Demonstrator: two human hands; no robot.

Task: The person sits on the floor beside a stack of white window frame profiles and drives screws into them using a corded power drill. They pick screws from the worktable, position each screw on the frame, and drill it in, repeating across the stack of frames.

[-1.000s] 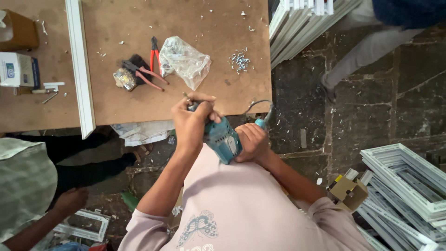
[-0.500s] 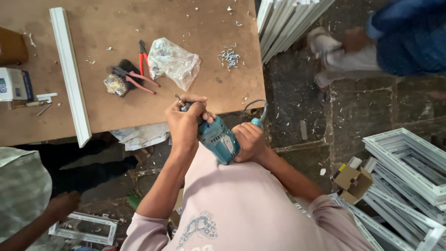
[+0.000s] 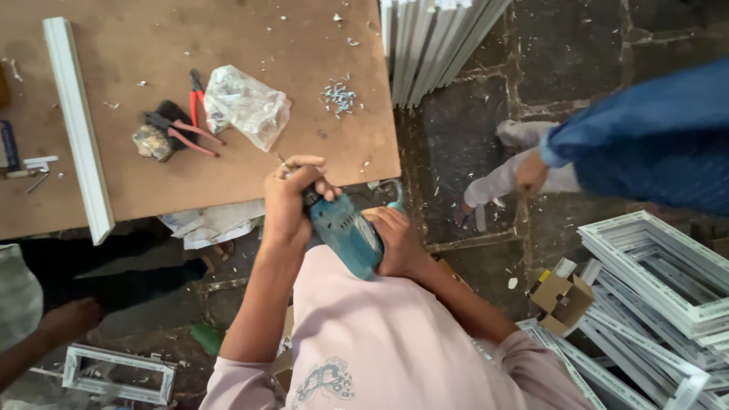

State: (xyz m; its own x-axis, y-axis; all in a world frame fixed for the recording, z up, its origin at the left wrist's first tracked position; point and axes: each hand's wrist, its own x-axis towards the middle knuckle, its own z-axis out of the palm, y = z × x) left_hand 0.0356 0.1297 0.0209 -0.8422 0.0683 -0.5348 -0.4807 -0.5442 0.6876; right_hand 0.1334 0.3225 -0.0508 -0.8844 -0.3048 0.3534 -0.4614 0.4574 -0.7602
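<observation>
Your left hand [image 3: 292, 199] wraps the front of the blue drill [image 3: 345, 232] while your right hand [image 3: 396, 241] grips its rear. You hold it at the bench [image 3: 228, 182] edge, near the plastic bag [image 3: 247, 105] and red pliers [image 3: 199, 114].

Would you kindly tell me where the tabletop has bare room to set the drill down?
Bare board lies between the white strip and the pliers, and above the plastic bag. It is crowded around the pliers, bag and screws, near the left hand.
</observation>
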